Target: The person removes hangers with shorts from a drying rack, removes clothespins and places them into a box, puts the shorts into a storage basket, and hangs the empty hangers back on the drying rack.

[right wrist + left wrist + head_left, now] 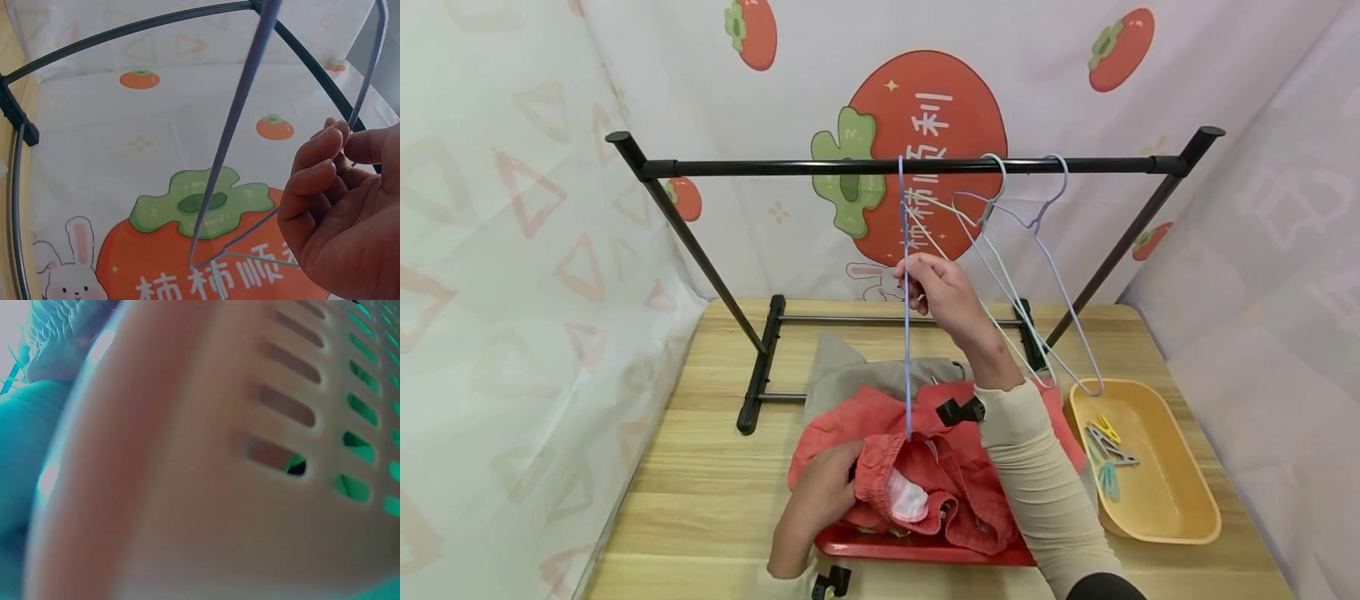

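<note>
In the head view my right hand (946,298) pinches the side of a blue-purple hanger (907,358), seen nearly edge-on. Its hook is at the rack's bar, and the lower end reaches the waist of red pants (874,477). Thumb and curled fingers of the right hand (350,200) meet at the hanger's wire in the right wrist view. My left hand (823,490) grips the gathered waistband at its left edge, fingertips hidden in the cloth. A white patch shows inside the waist opening. A slotted wall (187,487) fills most of the left wrist view, hiding that hand.
A black rack (737,167) spans the table. Two more hangers, one pale green (992,225) and one lilac (1060,267), hang right of my hand. Grey cloth (880,377) lies behind the pants, over a red basket (925,547). A yellow basin (1172,492) holds several clothespins (1108,483).
</note>
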Available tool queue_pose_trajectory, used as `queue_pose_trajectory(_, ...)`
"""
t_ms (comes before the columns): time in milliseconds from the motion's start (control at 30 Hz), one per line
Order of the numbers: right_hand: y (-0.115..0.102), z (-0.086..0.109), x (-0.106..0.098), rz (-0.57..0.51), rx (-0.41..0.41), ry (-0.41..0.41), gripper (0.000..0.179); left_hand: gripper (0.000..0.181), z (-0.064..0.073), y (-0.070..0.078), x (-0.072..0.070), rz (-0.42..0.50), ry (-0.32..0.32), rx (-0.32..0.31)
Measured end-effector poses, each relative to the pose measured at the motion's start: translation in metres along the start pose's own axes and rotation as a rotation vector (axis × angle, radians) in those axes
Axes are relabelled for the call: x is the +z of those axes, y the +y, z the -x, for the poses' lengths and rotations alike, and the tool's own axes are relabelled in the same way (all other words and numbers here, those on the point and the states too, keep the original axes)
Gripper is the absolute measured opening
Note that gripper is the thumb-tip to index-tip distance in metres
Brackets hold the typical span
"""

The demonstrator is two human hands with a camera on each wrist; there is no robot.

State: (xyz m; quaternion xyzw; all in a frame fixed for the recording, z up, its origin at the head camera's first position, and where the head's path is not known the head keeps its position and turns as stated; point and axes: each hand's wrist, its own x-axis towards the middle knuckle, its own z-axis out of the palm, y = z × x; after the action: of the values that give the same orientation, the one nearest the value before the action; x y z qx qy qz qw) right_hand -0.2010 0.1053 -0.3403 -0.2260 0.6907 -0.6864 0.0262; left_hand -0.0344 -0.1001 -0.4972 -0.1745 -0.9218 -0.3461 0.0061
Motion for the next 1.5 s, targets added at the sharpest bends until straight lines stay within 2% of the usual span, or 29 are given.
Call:
queue_pose_trajectory(233, 0.002, 0.003, -0.001, -0.026, 0.029, -0.004, 0.028, 0.018, 0.000, -0.001, 0.000, 0.010, -0.004, 0.007)
queue_pose_trajectory(467, 0.009, 0.014, -0.001, -0.053, 0.061, 0.011, 0.026, 0.011, 0.001, 0.000, -0.001, 0.016, -0.010, 0.023)
queue_pose_trajectory(633, 0.015, 0.026, -0.002, -0.029, 0.043, -0.003, 0.024, 0.006, 0.001, 0.001, -0.002, 0.029, -0.023, 0.034)
queue_pose_trajectory(867, 0.017, 0.049, -0.004, 0.076, 0.055, -0.022, 0.029, 0.007, 0.002, 0.002, -0.003, 0.028, -0.040, 0.049)
queue_pose_trajectory(1067, 0.020, 0.075, -0.008, 0.167, 0.056, 0.032, 0.031, 0.008, 0.007, 0.005, -0.007, 0.012, -0.049, 0.061)
queue_pose_trajectory(1167, 0.020, 0.089, -0.011, 0.238, 0.071, 0.045, 0.034, 0.010, 0.010, 0.009, -0.012, -0.005, -0.057, 0.059)
queue_pose_trajectory(1300, 0.017, 0.107, -0.012, 0.342, 0.078, 0.020, 0.037, 0.014, 0.014, 0.013, -0.022, -0.023, -0.064, 0.049)
queue_pose_trajectory(1500, 0.015, 0.130, -0.015, 0.450, 0.075, -0.021, 0.040, 0.018, 0.019, 0.011, -0.035, 0.002, -0.026, 0.067)
